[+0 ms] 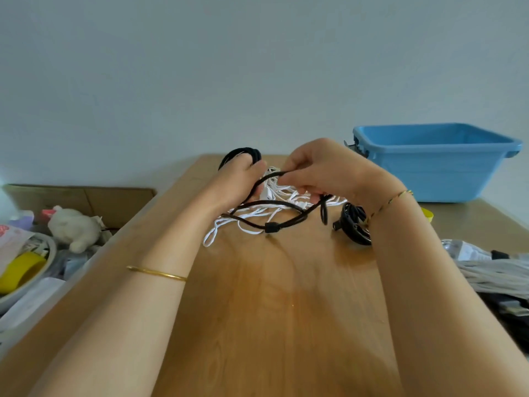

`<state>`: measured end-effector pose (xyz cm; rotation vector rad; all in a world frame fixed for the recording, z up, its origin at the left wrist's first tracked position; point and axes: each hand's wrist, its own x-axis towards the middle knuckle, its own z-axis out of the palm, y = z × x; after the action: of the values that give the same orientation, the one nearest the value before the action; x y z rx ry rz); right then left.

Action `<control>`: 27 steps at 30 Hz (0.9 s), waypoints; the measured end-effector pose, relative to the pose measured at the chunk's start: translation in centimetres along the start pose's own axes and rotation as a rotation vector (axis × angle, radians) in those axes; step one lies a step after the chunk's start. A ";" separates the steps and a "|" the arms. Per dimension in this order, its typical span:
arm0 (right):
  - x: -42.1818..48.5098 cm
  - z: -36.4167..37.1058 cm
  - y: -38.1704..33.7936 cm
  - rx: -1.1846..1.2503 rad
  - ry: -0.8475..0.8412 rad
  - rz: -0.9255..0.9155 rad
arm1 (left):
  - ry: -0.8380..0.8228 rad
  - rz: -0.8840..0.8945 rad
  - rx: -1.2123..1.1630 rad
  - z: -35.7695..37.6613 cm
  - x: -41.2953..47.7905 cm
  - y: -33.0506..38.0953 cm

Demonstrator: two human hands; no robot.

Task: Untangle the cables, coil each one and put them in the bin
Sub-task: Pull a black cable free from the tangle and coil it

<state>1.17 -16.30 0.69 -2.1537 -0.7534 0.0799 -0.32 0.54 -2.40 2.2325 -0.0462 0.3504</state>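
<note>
The left hand [239, 179] is gripping the wound part of a black cable [272, 227] above the worktop [286, 296]. The right hand [323, 170] is pinching a loose run of it between its fingers [293, 181]. The white cable [257, 210] is lying tangled beneath (black loops crossing it). A coiled black cable [355, 224] is resting before the blue bin [435, 173].

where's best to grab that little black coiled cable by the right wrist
From above, pinching across the bundled loops of the small black coil on its exposed left side. It lies flat on the table with its strands together, so one pinch should gather them all.
</note>
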 end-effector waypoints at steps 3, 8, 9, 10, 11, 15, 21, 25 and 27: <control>0.5 0.0 0.5 -0.020 0.214 -0.073 | -0.101 0.004 -0.105 -0.7 0.0 1.0; 1.4 0.5 0.6 -0.122 0.437 -0.210 | -0.161 0.078 -0.004 -2.2 -0.4 0.7; 1.5 0.5 0.8 -0.144 0.473 -0.230 | -0.144 0.089 0.046 -2.5 -0.5 0.6; 1.6 0.4 0.9 -0.158 0.500 -0.253 | -0.144 0.089 0.048 -2.7 -0.5 0.7; 1.7 0.4 1.0 -0.163 0.520 -0.278 | -0.169 0.078 0.003 -2.9 -0.6 0.9; 1.9 0.7 1.7 -0.145 0.553 -0.316 | -0.370 0.000 -0.369 -3.1 -1.1 2.1; 2.2 2.0 2.8 -0.069 0.411 -0.157 | -0.618 -0.043 -1.017 -4.0 -0.7 1.8; 2.0 2.6 2.4 -0.068 0.118 -0.081 | -0.469 -0.065 -1.438 -4.2 -0.4 1.7; 1.7 2.9 1.8 -0.075 -0.019 -0.052 | -0.374 -0.063 -1.626 -4.2 -0.3 1.5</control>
<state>2.56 -14.20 -2.18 -2.2049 -0.8351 0.0453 -1.87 2.76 1.18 0.6457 -0.3267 -0.1628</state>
